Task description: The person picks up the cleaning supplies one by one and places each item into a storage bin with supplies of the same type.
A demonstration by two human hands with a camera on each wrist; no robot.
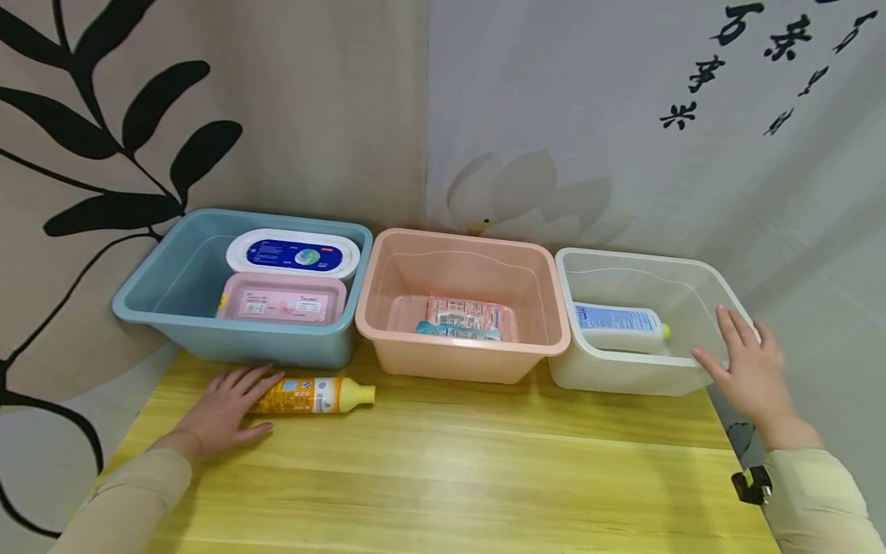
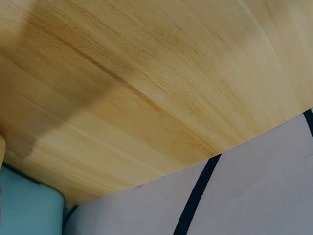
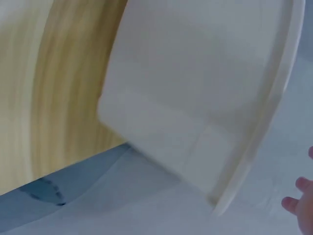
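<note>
On the table, a yellow bottle lies on its side in front of the blue bin, its cap pointing right. My left hand rests over its left end, fingers stretched out and thumb spread on the near side. At the right, my right hand is by the right rim of the white bin, fingers loosely extended; the right wrist view catches only some fingertips. A white bottle with a blue label lies in that bin. The left wrist view does not show the left hand.
A pink bin stands between the other two, holding a pink printed pack and a teal item. In the blue bin are a white oval-topped pack and a pink pack. The wooden table meets a printed curtain behind.
</note>
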